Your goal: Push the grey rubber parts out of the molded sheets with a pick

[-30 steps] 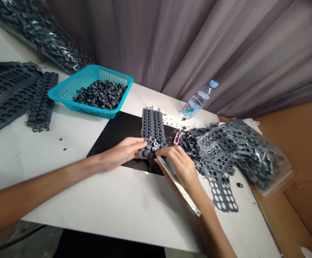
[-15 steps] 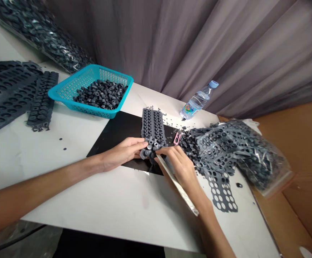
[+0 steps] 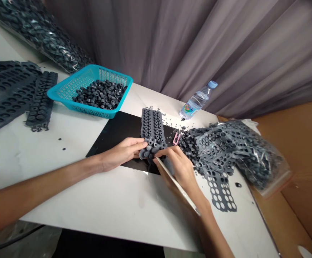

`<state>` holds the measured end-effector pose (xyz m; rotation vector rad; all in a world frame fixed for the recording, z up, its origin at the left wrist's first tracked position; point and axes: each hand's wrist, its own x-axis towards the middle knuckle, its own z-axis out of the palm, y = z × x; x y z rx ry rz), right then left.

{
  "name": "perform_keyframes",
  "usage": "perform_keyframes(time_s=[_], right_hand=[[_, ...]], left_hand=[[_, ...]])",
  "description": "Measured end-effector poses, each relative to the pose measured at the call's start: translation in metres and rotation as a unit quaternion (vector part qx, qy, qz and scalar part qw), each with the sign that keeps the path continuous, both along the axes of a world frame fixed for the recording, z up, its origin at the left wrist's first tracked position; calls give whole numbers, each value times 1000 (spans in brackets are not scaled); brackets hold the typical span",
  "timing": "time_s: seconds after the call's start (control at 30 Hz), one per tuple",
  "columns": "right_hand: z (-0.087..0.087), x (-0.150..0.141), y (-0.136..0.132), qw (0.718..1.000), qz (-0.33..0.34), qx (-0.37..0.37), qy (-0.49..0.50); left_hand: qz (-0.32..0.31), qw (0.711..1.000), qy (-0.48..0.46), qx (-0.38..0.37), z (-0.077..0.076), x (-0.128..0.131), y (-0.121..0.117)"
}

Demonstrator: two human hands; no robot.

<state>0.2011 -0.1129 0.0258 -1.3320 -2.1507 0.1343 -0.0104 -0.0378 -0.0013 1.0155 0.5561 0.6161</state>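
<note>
A dark grey rubber strip [image 3: 152,123] with rows of moulded round parts lies on a black mat [image 3: 120,129], its near end curled up. My left hand [image 3: 125,152] pinches that near end from the left, thumb on top. In my right hand [image 3: 179,165] is a long, thin, whitish tool [image 3: 181,190], gripped like a pen and slanting back along the wrist. Its tip is at or close to the strip's near right edge; fingers hide the exact contact, and the tool's kind is not clear. Pink-handled thread snips [image 3: 176,137] lie just beyond my right hand.
A turquoise basket [image 3: 91,111] of small black rubber pieces stands back left, beside more moulded sheets [image 3: 8,93] and a large filled bag [image 3: 45,36]. A water bottle [image 3: 197,102] lies tilted at the back. Punched-out sheets [image 3: 220,147] and a plastic bag [image 3: 265,168] crowd the right.
My right hand and the tool's tip have shifted slightly away from the strip, toward me. My left hand keeps its hold, and the strip stays in place.
</note>
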Motion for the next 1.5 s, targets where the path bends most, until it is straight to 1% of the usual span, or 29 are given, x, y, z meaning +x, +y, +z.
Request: perform_keyframes(time_s=[0.3,0.43,0.57,0.8,0.9,0.97,1.03,1.13,1.17,1.23,1.3,1.37,1.43,1.5], right_hand=[[3,4,0,1000,13,-16,-14],[-1,4,1,1000,-1,-3,-10],[-7,4,4,1000,3,14,-10],[-10,3,6,995,11,54,-88],[-12,0,6,991,-5,74,-111],[-13,-2,6,991,-16,75,-112],[-12,-1,6,992,-33,67,-98],[-8,4,5,994,-70,64,-45],[-6,6,5,995,-72,60,-20],[-2,11,3,998,-48,35,29],[2,13,1,997,-24,-4,70],[5,11,-2,994,-27,-34,98],[8,7,-3,992,-34,-42,110],[11,4,-4,993,-18,-30,110]], left_hand=[[-4,1000,4,7,1,0,0],[1,1000,-2,-1,0,1,0],[3,1000,-2,-2,-2,1,1],[3,1000,11,5,-5,0,2],[0,1000,11,11,-3,0,2],[-12,1000,10,18,-1,1,1],[-28,999,11,24,0,1,0],[-43,999,12,32,1,1,0],[-44,998,11,31,1,2,0],[-43,999,10,26,1,2,0],[-34,999,10,19,0,2,0],[-20,1000,11,9,1,1,0],[2,1000,4,-10,3,0,-2],[29,999,-14,-36,6,0,-4]])
